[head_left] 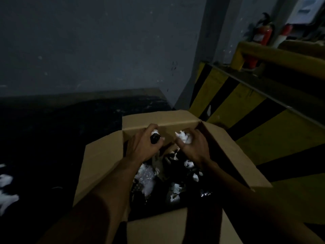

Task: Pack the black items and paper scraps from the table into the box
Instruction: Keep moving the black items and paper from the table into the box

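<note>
An open cardboard box (228, 155) stands in front of me with its flaps spread. Inside lie black items and white paper scraps (147, 182) mixed together. My left hand (142, 145) is over the box's far end and grips a small black item (155, 138) together with a bit of white paper. Beside it, my right hand (193, 147) holds a crumpled white paper scrap (182, 136) above the box. More white paper scraps (7, 189) lie on the dark table at the far left.
The dark table (52, 129) runs left of the box up to a grey wall. Right of the box is a yellow and black striped surface (246, 106) with a yellow rail above it. A red fire extinguisher (262, 34) stands at the back right.
</note>
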Available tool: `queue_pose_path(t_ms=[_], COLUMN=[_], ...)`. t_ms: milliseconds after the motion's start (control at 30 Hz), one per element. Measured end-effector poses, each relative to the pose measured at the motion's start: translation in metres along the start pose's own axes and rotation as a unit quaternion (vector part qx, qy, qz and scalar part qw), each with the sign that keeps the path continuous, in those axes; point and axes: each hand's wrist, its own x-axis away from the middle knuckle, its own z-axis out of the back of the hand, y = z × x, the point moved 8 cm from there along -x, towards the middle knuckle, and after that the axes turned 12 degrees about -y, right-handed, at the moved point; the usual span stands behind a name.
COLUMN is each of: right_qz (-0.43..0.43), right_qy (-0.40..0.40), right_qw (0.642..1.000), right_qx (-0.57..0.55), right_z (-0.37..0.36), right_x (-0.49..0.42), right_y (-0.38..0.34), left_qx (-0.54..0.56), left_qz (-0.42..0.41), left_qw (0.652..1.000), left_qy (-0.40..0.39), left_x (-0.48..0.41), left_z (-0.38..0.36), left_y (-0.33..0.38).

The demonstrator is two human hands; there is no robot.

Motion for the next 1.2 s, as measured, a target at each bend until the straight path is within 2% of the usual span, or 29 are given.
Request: queue_pose_path(t_ms=[167,300,667,767,1000,1200], right_qz=[0.056,0.061,0.094,0.081,0.100,0.133], right_qy=[-0.020,-0.054,-0.127,-0.128,-0.113,-0.095], right_qw=[0.998,0.996,0.983,0.981,0.984,0.982], right_qx=[-0.009,-0.029,-0.091,-0.124,-0.094,-0.091], right_z=[-0.004,0.001,0.026,0.026,0.018,0.012], right_x=[-0.011,-0.010,-0.007,-0.005,0.006,0.021], right_y=[0.015,0.020,0.015,0.013,-0.004,-0.047], left_qx=[-0.050,-0.088,-0.082,-0.090,-0.104,-0.105], left_qz=[0.058,0.089,0.119,0.126,0.129,0.126], left_qw=[0.997,0.991,0.985,0.982,0.978,0.974], left_qy=[0.030,0.051,0.090,0.104,0.125,0.159], left_x=[0.009,0.014,0.026,0.035,0.068,0.098], left_z=[-0.008,-0.012,-0.009,-0.002,0.012,0.054], left_y=[0.005,0.013,0.029,0.034,0.032,0.039])
